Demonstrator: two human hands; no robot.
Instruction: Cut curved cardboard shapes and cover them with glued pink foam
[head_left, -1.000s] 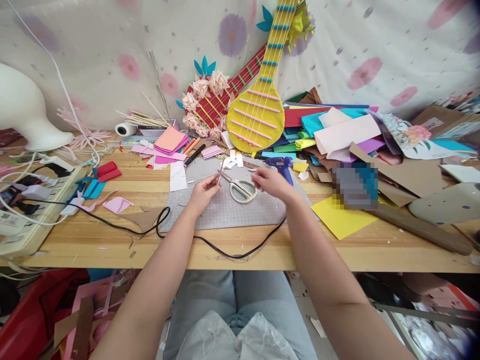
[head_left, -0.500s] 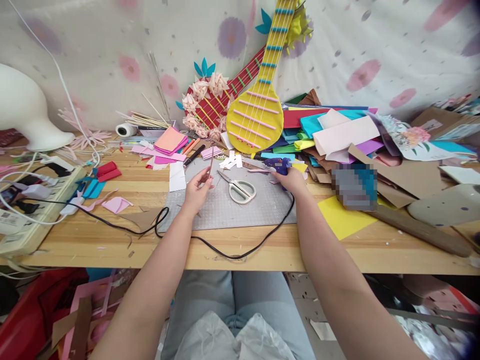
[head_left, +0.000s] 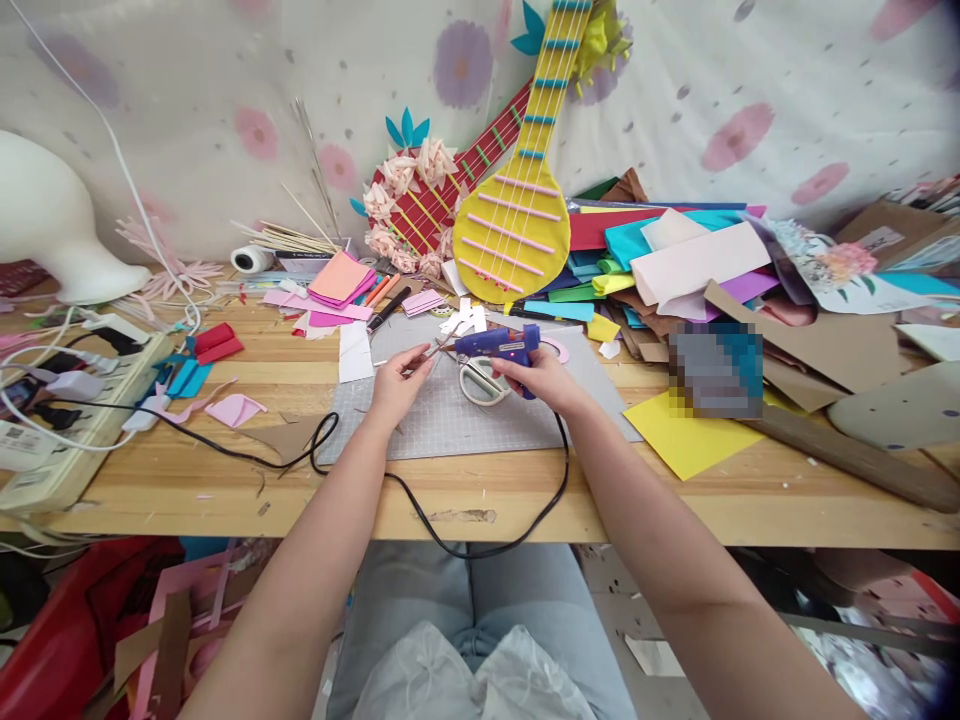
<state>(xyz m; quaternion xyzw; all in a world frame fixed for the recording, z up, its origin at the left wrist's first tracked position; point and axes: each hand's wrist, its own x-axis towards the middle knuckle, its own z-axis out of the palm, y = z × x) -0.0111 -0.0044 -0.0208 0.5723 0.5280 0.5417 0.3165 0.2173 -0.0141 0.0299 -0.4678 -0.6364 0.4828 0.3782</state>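
My right hand [head_left: 541, 377] grips a blue glue gun [head_left: 491, 342], its nozzle pointing left at the fingertips of my left hand [head_left: 401, 384]. Those left fingers pinch a thin brown strip [head_left: 444, 343], close to the nozzle; whether the two touch I cannot tell. Beneath the glue gun lie white-handled scissors [head_left: 480, 385], partly covered by it and by my right hand. All this is over a grey cutting mat [head_left: 450, 432]. A black cord [head_left: 517, 543] runs from the glue gun and loops over the table's front edge.
A yellow paper lute [head_left: 514, 235] and a red one with paper flowers [head_left: 412, 205] lean at the back. Coloured paper [head_left: 697, 258] is heaped at right beside a yellow sheet [head_left: 686, 435]. A power strip [head_left: 82, 420] stands at left. Small white pieces [head_left: 466, 316] lie behind the glue gun.
My right hand has brought the glue gun leftward from the mat's right side to my left fingers. The brown strip has tipped from upright to slanting right. The cord's loop has dropped lower.
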